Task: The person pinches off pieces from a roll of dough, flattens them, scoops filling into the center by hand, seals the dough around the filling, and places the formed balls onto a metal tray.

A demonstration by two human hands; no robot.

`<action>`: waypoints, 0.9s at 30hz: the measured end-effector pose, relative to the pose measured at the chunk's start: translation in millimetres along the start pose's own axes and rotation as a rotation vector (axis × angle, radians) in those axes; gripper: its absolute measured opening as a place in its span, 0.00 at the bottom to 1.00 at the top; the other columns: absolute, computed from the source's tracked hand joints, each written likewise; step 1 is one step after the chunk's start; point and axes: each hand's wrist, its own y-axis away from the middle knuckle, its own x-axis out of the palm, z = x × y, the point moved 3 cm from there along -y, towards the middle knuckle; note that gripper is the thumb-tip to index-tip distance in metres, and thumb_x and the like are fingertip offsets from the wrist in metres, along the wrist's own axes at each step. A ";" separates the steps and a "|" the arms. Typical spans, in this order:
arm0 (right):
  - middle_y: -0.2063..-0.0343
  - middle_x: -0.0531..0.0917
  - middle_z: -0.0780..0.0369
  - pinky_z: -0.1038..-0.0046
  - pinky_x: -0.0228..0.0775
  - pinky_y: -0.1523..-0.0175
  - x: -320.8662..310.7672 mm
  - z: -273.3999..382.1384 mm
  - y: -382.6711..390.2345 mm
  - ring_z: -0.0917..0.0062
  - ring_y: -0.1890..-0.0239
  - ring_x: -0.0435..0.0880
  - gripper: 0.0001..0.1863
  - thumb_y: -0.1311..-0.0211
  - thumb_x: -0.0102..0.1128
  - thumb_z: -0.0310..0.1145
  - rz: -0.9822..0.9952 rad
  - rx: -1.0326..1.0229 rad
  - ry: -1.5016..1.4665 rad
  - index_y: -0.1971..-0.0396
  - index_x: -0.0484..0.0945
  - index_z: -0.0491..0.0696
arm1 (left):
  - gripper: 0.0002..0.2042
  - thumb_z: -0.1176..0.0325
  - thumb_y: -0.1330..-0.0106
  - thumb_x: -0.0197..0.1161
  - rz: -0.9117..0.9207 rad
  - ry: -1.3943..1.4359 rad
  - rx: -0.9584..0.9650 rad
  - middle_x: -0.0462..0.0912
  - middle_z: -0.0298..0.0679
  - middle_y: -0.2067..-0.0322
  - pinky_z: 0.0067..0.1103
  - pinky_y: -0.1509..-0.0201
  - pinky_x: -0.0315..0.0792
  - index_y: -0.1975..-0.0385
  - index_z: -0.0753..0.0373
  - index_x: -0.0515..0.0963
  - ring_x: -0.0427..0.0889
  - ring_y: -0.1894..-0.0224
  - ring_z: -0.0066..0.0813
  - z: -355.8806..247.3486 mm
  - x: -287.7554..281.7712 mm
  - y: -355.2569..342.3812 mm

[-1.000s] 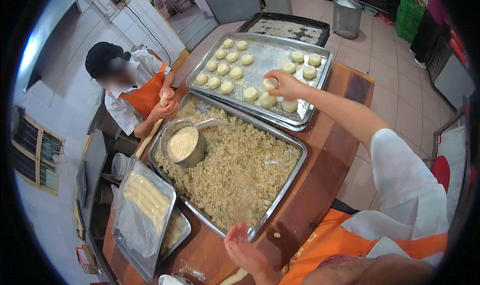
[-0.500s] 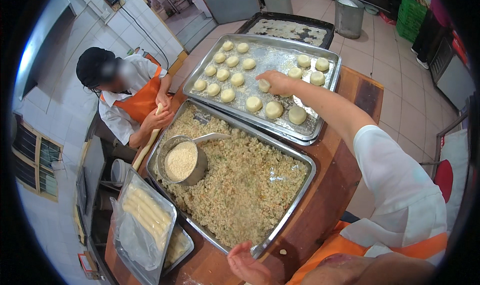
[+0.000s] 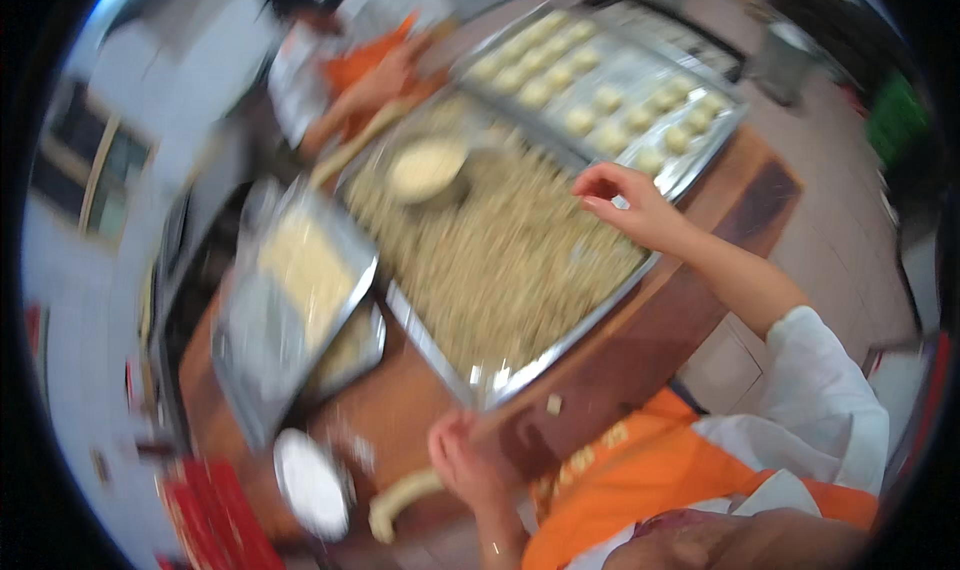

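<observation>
My right hand [image 3: 630,205] is raised over the right edge of a metal tray [image 3: 560,362] filled with crumbly, speckled filling. Its fingers curve loosely and apart from the thumb, and nothing shows in them. Beyond it, pale round dough balls [image 3: 607,98] sit in rows on a floured metal tray [image 3: 690,182]. Low over the wooden table, my left hand [image 3: 466,460] has its fingers loosely extended, somewhat blurred, with no object visible in them. A strip of dough [image 3: 405,495] lies just left of it. A metal pot of pale grains [image 3: 428,173] stands in the filling.
Plastic-covered dough rolls [image 3: 310,270] lie on a stacked tray at the left. A bowl of white powder [image 3: 312,485] stands near the table's lower left, by a red object [image 3: 215,515]. Across the table a co-worker [image 3: 340,80] in an orange apron handles a long dough roll [image 3: 360,142].
My right hand has drawn back from the dough balls toward me. The view has swung down and left, bringing the powder bowl and dough strip into sight. Motion blurs the picture.
</observation>
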 end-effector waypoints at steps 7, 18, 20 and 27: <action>0.69 0.81 0.56 0.65 0.76 0.59 189.7 76.2 124.0 0.62 0.65 0.82 0.06 0.41 0.63 0.25 0.524 -0.192 0.032 0.65 0.79 0.43 | 0.16 0.73 0.28 0.50 -0.238 -0.568 0.216 0.76 0.49 0.45 0.33 0.34 0.63 0.43 0.67 0.73 0.73 0.39 0.43 32.1 -126.8 26.0; 0.62 0.77 0.53 0.60 0.71 0.52 371.0 85.6 183.8 0.59 0.58 0.77 0.15 0.49 0.66 0.30 0.641 -0.651 0.404 0.62 0.77 0.40 | 0.24 0.73 0.39 0.61 -0.087 -0.993 0.123 0.71 0.49 0.46 0.39 0.38 0.64 0.40 0.62 0.71 0.71 0.42 0.52 105.4 -289.2 21.4; 0.62 0.77 0.53 0.60 0.71 0.52 373.5 93.2 184.7 0.59 0.58 0.77 0.13 0.49 0.63 0.28 0.678 -0.555 0.420 0.62 0.77 0.41 | 0.21 0.75 0.40 0.63 -0.084 -0.995 0.146 0.71 0.49 0.51 0.38 0.43 0.67 0.45 0.62 0.73 0.73 0.48 0.50 105.4 -294.1 16.6; 0.64 0.77 0.53 0.57 0.70 0.51 258.4 128.2 163.8 0.56 0.57 0.76 0.16 0.52 0.62 0.24 0.651 -0.457 0.410 0.61 0.72 0.44 | 0.16 0.83 0.45 0.63 -0.043 -0.798 0.483 0.73 0.46 0.54 0.33 0.45 0.72 0.56 0.62 0.76 0.74 0.49 0.46 21.1 -234.6 17.9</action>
